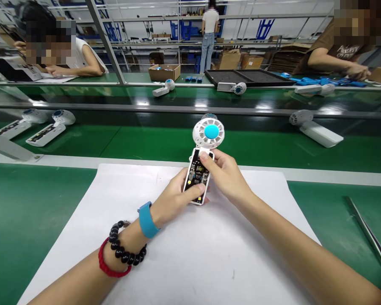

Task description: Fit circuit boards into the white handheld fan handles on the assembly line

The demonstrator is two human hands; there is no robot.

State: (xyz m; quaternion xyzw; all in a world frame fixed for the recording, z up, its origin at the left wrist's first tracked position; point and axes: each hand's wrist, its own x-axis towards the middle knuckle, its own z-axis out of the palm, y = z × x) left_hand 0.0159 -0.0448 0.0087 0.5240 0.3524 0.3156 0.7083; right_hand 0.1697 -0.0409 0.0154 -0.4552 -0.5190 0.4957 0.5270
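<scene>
A white handheld device [206,163] with a round slotted head and a blue disc is held above a white paper sheet [190,254]. Its handle is uncovered and shows a dark circuit board [198,173]. My left hand [178,195] grips the lower handle, thumb across the board's lower part. My right hand [227,173] holds the neck end from the right, its thumb at the top of the board. The fingers behind the handle are mostly hidden.
Similar devices lie beyond at the left [47,133] and right [322,132], with more across the line [233,87]. A metal rod [368,233] rests at right. An angled post [12,146] stands at left. People sit opposite at both sides; another person stands farther back.
</scene>
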